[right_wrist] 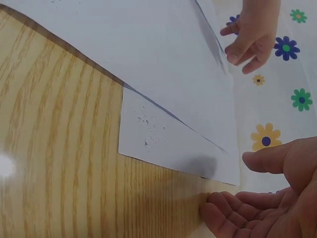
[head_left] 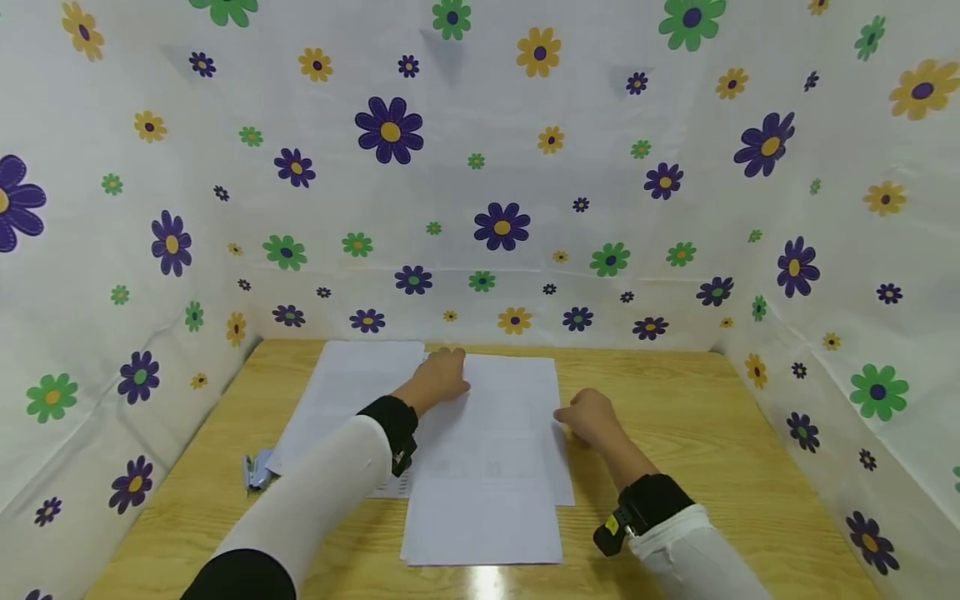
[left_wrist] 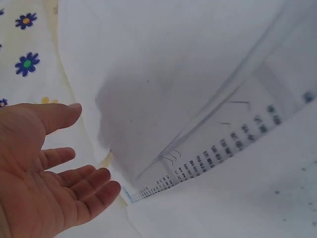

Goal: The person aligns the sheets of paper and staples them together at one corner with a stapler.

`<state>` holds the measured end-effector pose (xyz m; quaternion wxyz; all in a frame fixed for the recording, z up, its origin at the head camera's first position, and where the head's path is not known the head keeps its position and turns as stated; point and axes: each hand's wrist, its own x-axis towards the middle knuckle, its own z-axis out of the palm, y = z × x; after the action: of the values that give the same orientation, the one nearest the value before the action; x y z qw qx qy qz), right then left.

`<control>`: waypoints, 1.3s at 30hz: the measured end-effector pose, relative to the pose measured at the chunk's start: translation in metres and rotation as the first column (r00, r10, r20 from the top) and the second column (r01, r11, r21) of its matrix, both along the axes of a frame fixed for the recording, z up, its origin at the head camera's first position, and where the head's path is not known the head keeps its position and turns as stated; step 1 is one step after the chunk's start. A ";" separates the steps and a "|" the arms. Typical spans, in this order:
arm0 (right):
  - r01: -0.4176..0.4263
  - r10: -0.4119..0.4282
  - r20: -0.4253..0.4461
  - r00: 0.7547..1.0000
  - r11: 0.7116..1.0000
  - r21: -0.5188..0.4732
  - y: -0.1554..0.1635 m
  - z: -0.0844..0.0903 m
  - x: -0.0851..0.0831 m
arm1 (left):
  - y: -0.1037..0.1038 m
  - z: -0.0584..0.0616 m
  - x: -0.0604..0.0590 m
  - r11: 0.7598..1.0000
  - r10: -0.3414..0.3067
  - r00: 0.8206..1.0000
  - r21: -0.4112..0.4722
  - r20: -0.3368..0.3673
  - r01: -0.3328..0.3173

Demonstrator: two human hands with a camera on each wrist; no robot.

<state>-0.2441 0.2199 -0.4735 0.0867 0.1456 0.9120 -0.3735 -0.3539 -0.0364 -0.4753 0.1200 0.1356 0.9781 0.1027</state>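
Several white paper sheets (head_left: 517,400) lie overlapping on the table, the top one (head_left: 480,525) reaching closer to the front. Another set of papers (head_left: 360,375) lies to their left, and a strip of printed text (left_wrist: 203,161) shows between the two. My left hand (head_left: 444,375) is over the far left corner of the middle sheets, its fingers loosely bent and thumb apart in the left wrist view. By the right edge of the sheets is my right hand (head_left: 592,417); the right wrist view shows its thumb spread from relaxed fingers (right_wrist: 228,213), with nothing between them.
A small light blue stapler-like tool (head_left: 258,471) sits at the near left corner of the left papers. The wooden table (head_left: 660,392) is enclosed at the back and sides by a white flower-patterned cloth (head_left: 450,183).
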 end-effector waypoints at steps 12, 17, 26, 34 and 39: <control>-0.018 0.021 -0.023 1.000 0.995 0.102 -0.012 -0.001 -0.002 | 0.008 -0.008 -0.017 0.999 0.024 0.999 -0.035 -0.030 -0.025; 0.007 -0.006 -0.010 1.000 0.993 0.115 -0.013 -0.001 -0.005 | 0.009 -0.011 -0.018 1.000 0.010 0.999 -0.015 -0.052 -0.011; 0.032 -0.032 0.007 0.999 0.995 0.096 -0.014 -0.003 -0.010 | 0.012 -0.009 -0.018 1.000 0.002 1.000 0.010 -0.024 -0.002; 0.059 -0.062 0.037 0.997 0.996 0.070 -0.015 -0.007 -0.013 | 0.013 -0.019 -0.026 0.998 0.011 0.998 0.056 -0.055 -0.008; 0.041 -0.042 0.006 0.999 0.996 0.084 -0.014 -0.007 -0.013 | 0.014 -0.025 -0.030 0.982 0.058 0.996 0.186 -0.074 -0.043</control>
<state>-0.2572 0.2054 -0.4801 0.0765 0.1695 0.9233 -0.3360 -0.3842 -0.0222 -0.5004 0.0657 0.1252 0.9715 0.1903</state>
